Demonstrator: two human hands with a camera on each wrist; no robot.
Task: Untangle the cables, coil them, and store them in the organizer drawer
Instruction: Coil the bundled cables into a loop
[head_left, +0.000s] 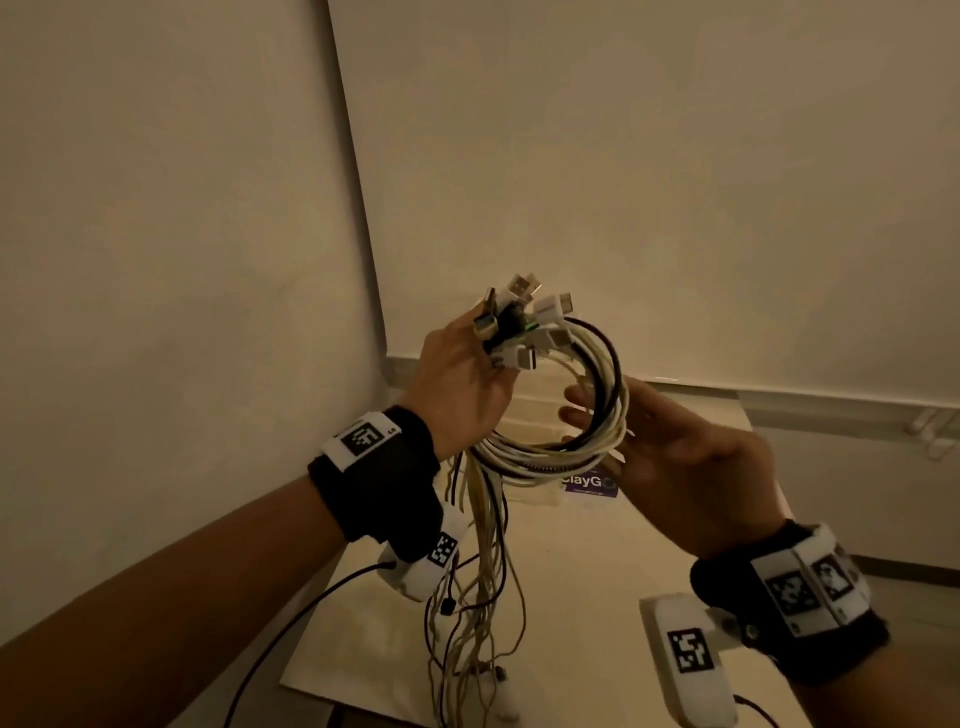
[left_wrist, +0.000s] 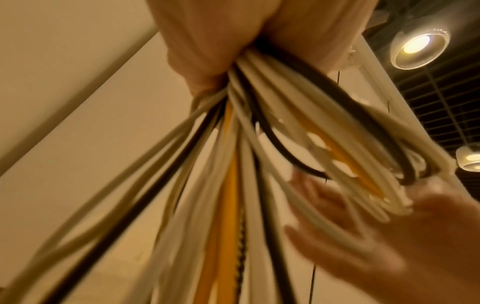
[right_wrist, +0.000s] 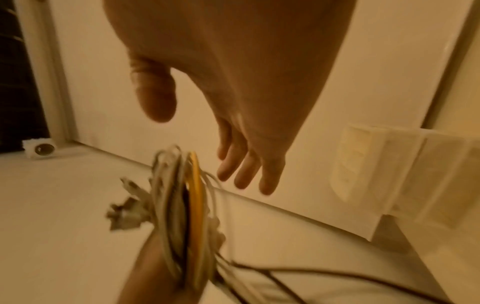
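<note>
The cable coil (head_left: 566, 405) hangs in the air above the table (head_left: 587, 597), its plug ends pinched in the left hand (head_left: 462, 384). The right hand (head_left: 680, 457), fingers spread and holding nothing, seems only to steady the loop. Loose tails (head_left: 483, 597) trailing below could snag and reopen it. Beside the coil there is free air; a wall (head_left: 182, 208) stands close on its left.

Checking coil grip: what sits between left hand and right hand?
The coiled loop of cables: left hand grips it at the plugs, right hand open against its far side. Head view.
</note>
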